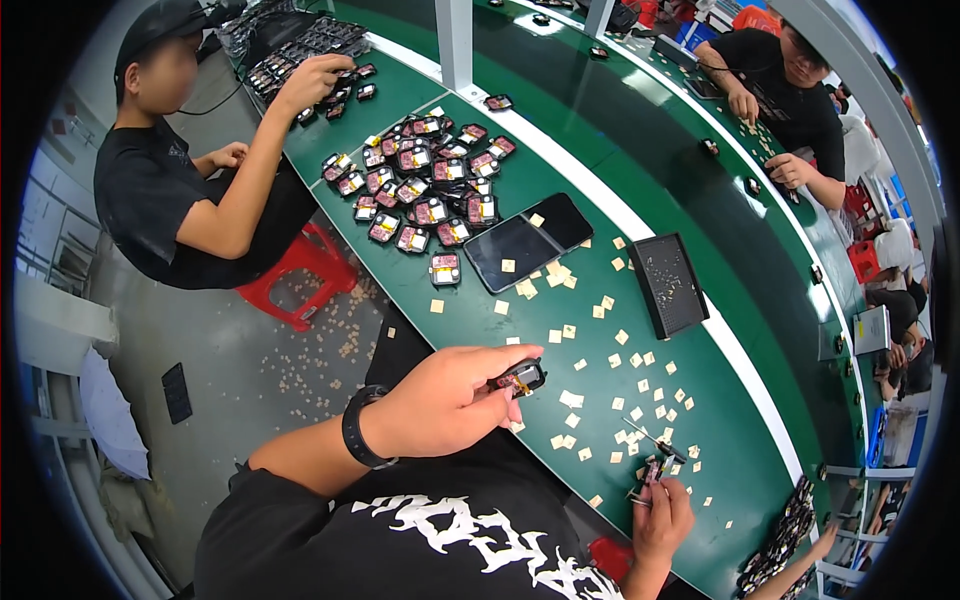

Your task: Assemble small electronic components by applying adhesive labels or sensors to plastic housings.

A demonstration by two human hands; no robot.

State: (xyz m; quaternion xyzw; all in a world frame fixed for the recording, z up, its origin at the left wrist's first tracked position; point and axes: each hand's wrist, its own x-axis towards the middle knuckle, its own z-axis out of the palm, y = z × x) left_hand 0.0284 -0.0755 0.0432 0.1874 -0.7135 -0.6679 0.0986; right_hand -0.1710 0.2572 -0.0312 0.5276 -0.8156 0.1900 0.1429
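Observation:
My left hand (445,400), with a dark band at the wrist, is closed on a small black device casing (520,377) with a circuit board inside, held above the bench's near edge. Further right, my right hand (662,520) is closed on a small dark-and-pink electronic part (655,468). A thin dark rod-like tool (648,433) sticks out beside its fingers; whether the hand grips it too, I cannot tell. Small square cream-coloured paper pieces (570,399) lie scattered on the green bench (590,490) between and beyond my hands.
A heap of similar open casings (430,180) lies at the far left, with a black phone (530,240) beside it. A black tray (668,285) stands near the white rail. Co-workers sit at left (170,170) and across the conveyor (780,110). A metal post (455,45) rises behind.

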